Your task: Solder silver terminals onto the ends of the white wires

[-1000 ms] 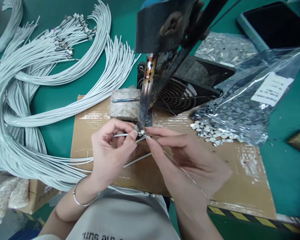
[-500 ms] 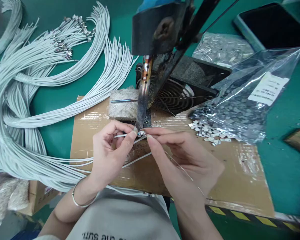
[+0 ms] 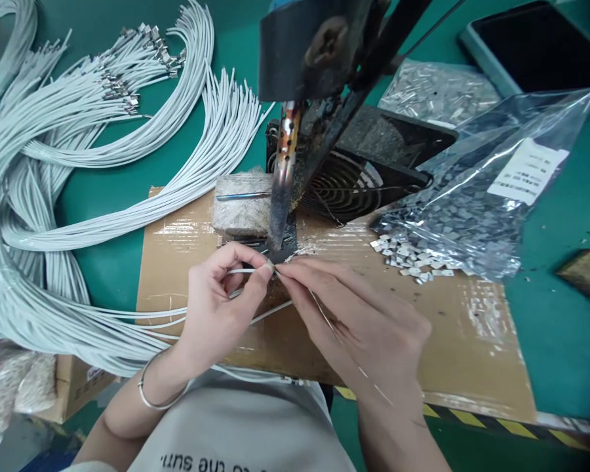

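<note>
Just below the soldering iron (image 3: pixel 281 203), my left hand (image 3: pixel 216 308) pinches a white wire (image 3: pixel 240 271) between thumb and forefinger. Its end is hidden at the fingertips. My right hand (image 3: pixel 364 314) is closed, and its fingertips meet those of the left. A thin solder wire (image 3: pixel 322 311) runs from the right fingers down across that hand. Whether the right fingertips also grip a small metal piece is hidden. Another white wire (image 3: pixel 273 311) passes beneath both hands, over the cardboard (image 3: pixel 172 226).
Bundles of white wires (image 3: pixel 128 219) fill the left side. Loose metal tabs (image 3: pixel 413 259) lie by a plastic bag (image 3: pixel 476 216) on the right. Behind the iron stands a black fan (image 3: pixel 349 183), with a grey block (image 3: pixel 240 219) to its left. A phone (image 3: pixel 541 49) lies at back right.
Both hands have drawn slightly down, away from the iron's tip. The right hand has turned, and its fingertips have moved left to the left fingertips, covering the small metal piece seen there before.
</note>
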Tool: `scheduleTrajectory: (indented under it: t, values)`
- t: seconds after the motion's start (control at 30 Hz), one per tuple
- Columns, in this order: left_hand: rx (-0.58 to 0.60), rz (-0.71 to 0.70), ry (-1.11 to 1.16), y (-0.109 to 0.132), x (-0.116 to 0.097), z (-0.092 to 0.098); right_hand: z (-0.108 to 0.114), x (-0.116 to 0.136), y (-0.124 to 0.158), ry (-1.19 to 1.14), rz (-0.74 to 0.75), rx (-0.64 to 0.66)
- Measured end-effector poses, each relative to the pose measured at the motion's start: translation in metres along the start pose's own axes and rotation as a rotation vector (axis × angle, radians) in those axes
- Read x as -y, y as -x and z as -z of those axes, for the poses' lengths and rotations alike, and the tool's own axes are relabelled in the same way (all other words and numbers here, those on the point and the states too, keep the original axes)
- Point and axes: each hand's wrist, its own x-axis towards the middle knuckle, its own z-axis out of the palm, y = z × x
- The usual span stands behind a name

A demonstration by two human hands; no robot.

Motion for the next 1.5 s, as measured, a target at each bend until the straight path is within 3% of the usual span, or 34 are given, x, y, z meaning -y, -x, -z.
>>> scheduleTrajectory:
  t: [0.13,0.33,0.5,0.77,0.93,1.3,1.5]
  values:
    - [-0.004,-0.014,-0.004,0.001,0.000,0.000,0.000,0.000,0.001,-0.036,-0.027,-0.020]
    - [-0.045,-0.089,0.032,-0.001,-0.004,0.001,0.004,0.001,0.004,-0.200,-0.310,-0.078]
    - [-0.047,-0.114,0.055,-0.002,-0.005,0.000,0.003,0.001,0.010,-0.335,-0.453,-0.132]
    - [-0.072,-0.124,0.045,-0.001,-0.005,-0.001,-0.001,0.005,0.010,-0.356,-0.408,-0.083]
    - [-0.089,-0.138,0.039,-0.001,-0.008,-0.003,-0.005,0.014,0.009,-0.494,-0.447,-0.151]
    - [-0.121,-0.127,0.010,-0.001,-0.011,-0.002,-0.009,0.016,0.007,-0.474,-0.443,-0.212]
    - [-0.121,-0.137,0.014,0.001,-0.012,-0.001,-0.006,0.017,0.007,-0.451,-0.442,-0.182]
